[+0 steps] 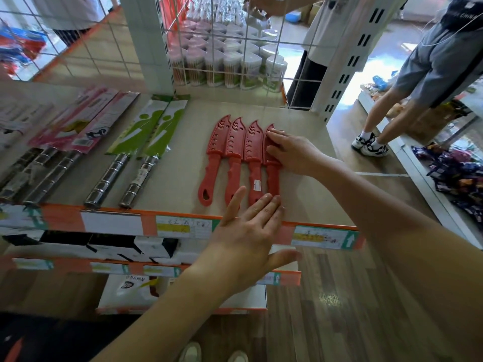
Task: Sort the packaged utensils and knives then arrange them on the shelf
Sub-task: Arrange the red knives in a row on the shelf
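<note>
- Right hand is lying flat, palm down, fingers pressed together, on the sheath of the rightmost red knife; not pinching, only pressing on it.
- Left hand is open w/ fingers spread a little, thumb out to the side; fingertips are touching the handle ends of the two right-side red knives, at the front edge of the shelf. It is not gripping anything.
- Four red knives in red perforated sheaths are lying side by side in a row, touching each other, tips pointing away from the person, handles toward the front edge. The 3rd one from left is carrying a small white label on its handle.
- To the left, apart from the red row, two knives in green-white card sleeves are lying tilted, steel handles toward the front edge.
- Further left, more packaged knives in pink card sleeves, also w/ steel handles; far-left ones are blurred.
- Front strip of the shelf is orange, w/ price tags.
- Behind the shelf, a white wire grid, and behind it rows of clear containers w/ thin sticks inside.
- At the right, two other persons are standing in the aisle; one is wearing grey shorts.
</note>
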`<state>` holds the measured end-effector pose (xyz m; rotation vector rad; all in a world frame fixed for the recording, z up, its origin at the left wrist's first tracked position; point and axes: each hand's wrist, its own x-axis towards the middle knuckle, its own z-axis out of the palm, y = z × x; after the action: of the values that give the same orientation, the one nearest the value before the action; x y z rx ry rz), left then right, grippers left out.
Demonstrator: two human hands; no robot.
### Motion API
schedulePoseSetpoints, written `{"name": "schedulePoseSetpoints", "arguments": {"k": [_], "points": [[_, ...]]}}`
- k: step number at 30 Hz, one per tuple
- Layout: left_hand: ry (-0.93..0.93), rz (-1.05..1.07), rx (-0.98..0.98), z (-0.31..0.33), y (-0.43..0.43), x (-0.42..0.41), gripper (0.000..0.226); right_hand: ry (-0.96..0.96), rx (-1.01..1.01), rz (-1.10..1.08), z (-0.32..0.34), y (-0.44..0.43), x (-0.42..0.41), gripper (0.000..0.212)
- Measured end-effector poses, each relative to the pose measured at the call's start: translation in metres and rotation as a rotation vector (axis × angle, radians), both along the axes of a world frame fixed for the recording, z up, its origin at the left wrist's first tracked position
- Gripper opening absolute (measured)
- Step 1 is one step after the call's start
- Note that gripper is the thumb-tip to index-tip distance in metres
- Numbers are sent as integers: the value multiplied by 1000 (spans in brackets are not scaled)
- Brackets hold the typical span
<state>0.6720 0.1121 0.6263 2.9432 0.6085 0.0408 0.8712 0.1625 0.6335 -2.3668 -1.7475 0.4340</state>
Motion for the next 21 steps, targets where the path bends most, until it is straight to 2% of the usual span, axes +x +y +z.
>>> {"name": "schedulePoseSetpoints", "arguments": {"k": [6,10,14,21], "points": [[51,28,-84,1,-1,3,81,-23,-9,20,3,-1,0,49],[24,40,-112,1,2,0,89,-5,-10,10,8,-3,-3,49],[-5,109,-114,1,12,-18,78,66,81,-22,12,-13,-9,51],[-94,286,-90,0,29,-44,94,126,165,12,14,-21,-40,49]]}}
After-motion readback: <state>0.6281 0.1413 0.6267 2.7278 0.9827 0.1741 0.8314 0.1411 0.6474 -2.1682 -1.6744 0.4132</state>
